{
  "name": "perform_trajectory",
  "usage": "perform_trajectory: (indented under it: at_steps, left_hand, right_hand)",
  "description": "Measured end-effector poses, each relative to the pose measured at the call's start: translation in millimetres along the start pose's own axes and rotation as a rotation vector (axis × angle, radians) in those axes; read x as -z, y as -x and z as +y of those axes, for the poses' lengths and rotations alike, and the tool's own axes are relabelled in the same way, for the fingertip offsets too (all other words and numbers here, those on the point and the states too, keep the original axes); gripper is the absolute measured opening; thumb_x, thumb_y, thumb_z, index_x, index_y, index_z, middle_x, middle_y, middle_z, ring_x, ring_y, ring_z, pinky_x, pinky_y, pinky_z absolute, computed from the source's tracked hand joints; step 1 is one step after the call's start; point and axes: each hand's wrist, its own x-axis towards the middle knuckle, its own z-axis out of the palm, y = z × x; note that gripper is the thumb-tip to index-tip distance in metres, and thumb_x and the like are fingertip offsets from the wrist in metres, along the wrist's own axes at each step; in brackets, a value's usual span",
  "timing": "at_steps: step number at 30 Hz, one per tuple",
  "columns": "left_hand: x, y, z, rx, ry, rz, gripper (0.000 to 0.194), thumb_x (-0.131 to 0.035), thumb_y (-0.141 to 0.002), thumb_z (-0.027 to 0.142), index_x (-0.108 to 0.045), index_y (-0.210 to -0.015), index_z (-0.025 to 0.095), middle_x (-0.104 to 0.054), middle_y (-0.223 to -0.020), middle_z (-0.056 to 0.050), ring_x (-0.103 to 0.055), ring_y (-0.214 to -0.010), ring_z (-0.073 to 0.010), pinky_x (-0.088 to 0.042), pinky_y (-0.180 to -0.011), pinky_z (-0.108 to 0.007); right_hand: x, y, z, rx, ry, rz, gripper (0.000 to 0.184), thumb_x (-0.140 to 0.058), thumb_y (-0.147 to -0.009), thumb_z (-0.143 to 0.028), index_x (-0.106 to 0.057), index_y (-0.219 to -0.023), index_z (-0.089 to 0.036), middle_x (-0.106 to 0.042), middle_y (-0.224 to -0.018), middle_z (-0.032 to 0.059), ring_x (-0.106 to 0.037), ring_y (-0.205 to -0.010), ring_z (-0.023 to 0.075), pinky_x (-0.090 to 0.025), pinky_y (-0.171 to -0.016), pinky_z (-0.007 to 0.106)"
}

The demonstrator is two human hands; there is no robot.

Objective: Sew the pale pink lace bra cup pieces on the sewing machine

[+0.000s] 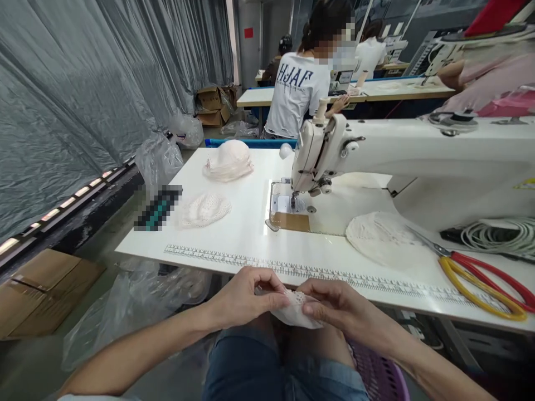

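Note:
Both of my hands hold one small white lace fabric piece (295, 312) over my lap, just below the front edge of the white sewing table (251, 234). My left hand (244, 295) pinches its left side, fingers closed. My right hand (334, 306) grips its right side, fingers curled. A white sewing machine (376, 150) stands on the table ahead, its needle (293, 201) over the plate.
Lace pieces lie on the table: one (204, 210) at the left, a stack (228, 160) farther back, one (382, 236) by the machine. Red and yellow scissors (480, 273) and a coiled cable (501, 234) lie at the right. A printed ruler (292, 270) lines the front edge. Other people sit at tables behind.

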Motion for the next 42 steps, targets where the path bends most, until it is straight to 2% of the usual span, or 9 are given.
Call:
perform_trajectory:
  at_steps: [5,9,14,19,21,26,28,34,42]
  left_hand:
    - [-14.4,8.4,-14.5,0.088,0.076,-0.113,0.014,-0.066,-0.07,0.022,-0.058,-0.066,0.011,-0.063,-0.084,-0.006,-0.057,-0.074,-0.0144,-0.044,-0.065,-0.023]
    - [-23.1,8.8,-26.2,0.127,0.036,-0.167,0.016,-0.068,-0.068,0.023,-0.057,-0.068,0.012,-0.063,-0.079,-0.005,-0.056,-0.07,-0.0134,-0.043,-0.062,-0.023]
    - [-27.6,10.0,-34.7,0.074,0.055,-0.153,0.021,-0.069,-0.07,0.025,-0.058,-0.084,0.013,-0.06,-0.074,-0.001,-0.055,-0.069,-0.0115,-0.042,-0.063,-0.022]
    - [-29.7,8.0,-41.2,0.139,0.093,-0.187,0.046,-0.075,-0.064,0.028,-0.059,-0.105,0.014,-0.061,-0.082,-0.003,-0.056,-0.075,-0.0135,-0.043,-0.068,-0.024]
    - [-32.7,6.0,-43.3,0.148,0.046,-0.173,0.047,-0.078,-0.06,0.029,-0.062,-0.102,0.014,-0.06,-0.078,-0.001,-0.053,-0.071,-0.0121,-0.04,-0.064,-0.022]
    - [-38.5,2.7,-46.0,0.149,0.056,-0.121,0.02,-0.071,-0.066,0.027,-0.067,-0.08,0.012,-0.058,-0.067,0.001,-0.048,-0.063,-0.0099,-0.035,-0.059,-0.02]
    - [-37.7,2.4,-46.3,0.152,0.086,-0.104,0.016,-0.071,-0.067,0.026,-0.066,-0.071,0.011,-0.057,-0.065,0.001,-0.048,-0.062,-0.0095,-0.035,-0.058,-0.02]
    - [-29.1,1.5,-48.6,0.242,0.193,-0.141,0.025,-0.072,-0.066,0.035,-0.066,-0.071,0.011,-0.059,-0.065,0.0,-0.051,-0.063,-0.0104,-0.039,-0.061,-0.021]
    - [-28.7,-1.5,-61.4,0.291,0.33,-0.226,0.032,-0.075,-0.063,0.04,-0.066,-0.073,0.012,-0.064,-0.068,-0.002,-0.055,-0.063,-0.0107,-0.042,-0.066,-0.023]
  right_hand:
    - [-15.2,22.1,27.8,-0.085,-0.166,-0.03,0.027,-0.066,-0.077,-0.041,-0.059,-0.076,-0.015,-0.05,-0.07,-0.0012,-0.044,-0.065,0.0115,-0.033,-0.058,0.023]
    - [-24.7,26.2,38.6,-0.098,-0.204,-0.047,0.031,-0.07,-0.071,-0.042,-0.057,-0.082,-0.016,-0.051,-0.074,-0.0017,-0.045,-0.068,0.0117,-0.035,-0.06,0.022]
    - [-30.9,21.7,47.9,-0.088,-0.15,0.036,0.035,-0.068,-0.072,-0.048,-0.056,-0.072,-0.015,-0.043,-0.063,-0.0038,-0.036,-0.059,0.0094,-0.028,-0.053,0.021]
    - [-30.6,21.0,56.1,-0.063,-0.139,0.073,0.035,-0.066,-0.075,-0.049,-0.056,-0.07,-0.015,-0.046,-0.065,-0.0028,-0.039,-0.06,0.0098,-0.03,-0.054,0.022]
    - [-30.3,20.7,57.8,-0.044,-0.113,0.083,0.034,-0.064,-0.077,-0.048,-0.057,-0.071,-0.015,-0.048,-0.066,-0.0021,-0.04,-0.061,0.0102,-0.031,-0.054,0.022]
    - [-28.7,20.2,57.3,-0.051,-0.091,0.084,0.034,-0.063,-0.077,-0.048,-0.058,-0.071,-0.015,-0.047,-0.065,-0.0021,-0.041,-0.062,0.0107,-0.031,-0.055,0.022]
    - [-27.5,20.6,55.4,-0.076,-0.094,0.072,0.034,-0.064,-0.077,-0.048,-0.058,-0.072,-0.015,-0.046,-0.065,-0.0024,-0.039,-0.061,0.0105,-0.031,-0.055,0.022]
    - [-22.5,23.6,54.8,-0.145,-0.126,-0.088,0.034,-0.065,-0.075,-0.049,-0.058,-0.072,-0.016,-0.044,-0.063,-0.0033,-0.04,-0.06,0.0107,-0.033,-0.056,0.022]
    - [-13.2,34.9,58.5,-0.123,-0.028,-0.163,0.023,-0.062,-0.08,-0.039,-0.058,-0.075,-0.017,-0.046,-0.068,-0.0033,-0.041,-0.065,0.0109,-0.032,-0.059,0.022]
